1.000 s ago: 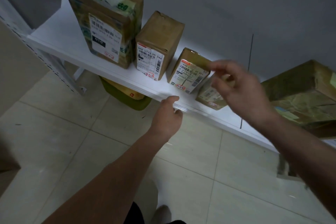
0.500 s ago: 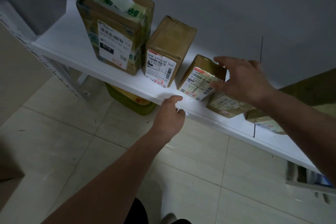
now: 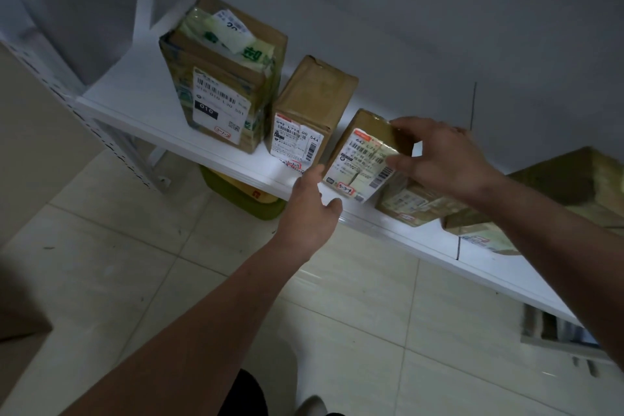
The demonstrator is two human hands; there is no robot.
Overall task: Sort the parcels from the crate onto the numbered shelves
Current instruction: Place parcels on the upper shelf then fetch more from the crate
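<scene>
right hand [image 3: 445, 159]: fingers [image 3: 401, 127] curled over the top edge of the small parcel [image 3: 358, 159], thumb on its label face, so the parcel is pinched between them. the parcel stands tilted on the white shelf [image 3: 141, 101], lower corner at the front lip. its label begins "042 l71"; the rest is unclear. a red-ringed handwritten mark sits near the label's bottom.

left hand [image 3: 309, 213]: just below and left of the right fingers, at the shelf lip, fingers loosely curled, gripping nothing.

left of the fingers: middle parcel [image 3: 310, 111], label "042 l714 00 544". further left: tall parcel [image 3: 219, 78], green printed tape on top, barcode label with "010" in a black box.

under the right forearm: another parcel [image 3: 413, 204], label blurred.
</scene>
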